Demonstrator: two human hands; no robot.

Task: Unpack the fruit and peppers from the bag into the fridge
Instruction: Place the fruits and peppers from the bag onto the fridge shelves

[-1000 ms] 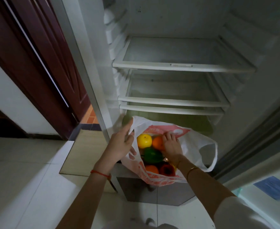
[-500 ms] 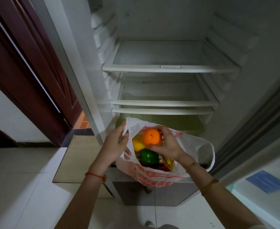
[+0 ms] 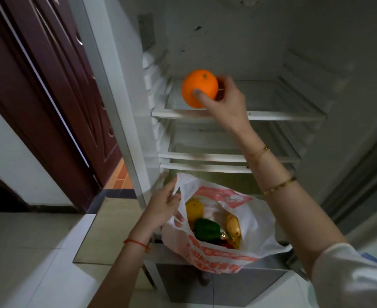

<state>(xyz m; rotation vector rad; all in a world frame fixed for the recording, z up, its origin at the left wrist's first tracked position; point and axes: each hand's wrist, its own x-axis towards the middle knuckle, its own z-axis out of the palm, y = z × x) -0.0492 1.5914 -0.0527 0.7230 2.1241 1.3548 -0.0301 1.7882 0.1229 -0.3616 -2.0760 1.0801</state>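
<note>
My right hand (image 3: 226, 101) grips an orange (image 3: 199, 88) and holds it at the left front of the top fridge shelf (image 3: 283, 115). A white and red plastic bag (image 3: 223, 258) sits at the bottom of the open fridge. My left hand (image 3: 163, 207) holds the bag's left edge, keeping it open. Inside the bag lie a yellow fruit (image 3: 194, 208), a green pepper (image 3: 206, 230), a yellowish fruit (image 3: 234, 226) and something red, mostly hidden.
Two lower shelves (image 3: 205, 155) are bare. The fridge's left wall edge (image 3: 109, 103) rises beside a dark red door (image 3: 49, 85). A pale tiled floor (image 3: 27, 252) spreads at the left. The fridge door frame (image 3: 361, 174) stands at the right.
My right hand lifted the orange out of the bag and up to the top shelf. The left hand stayed on the bag's edge. The view tilted upward.
</note>
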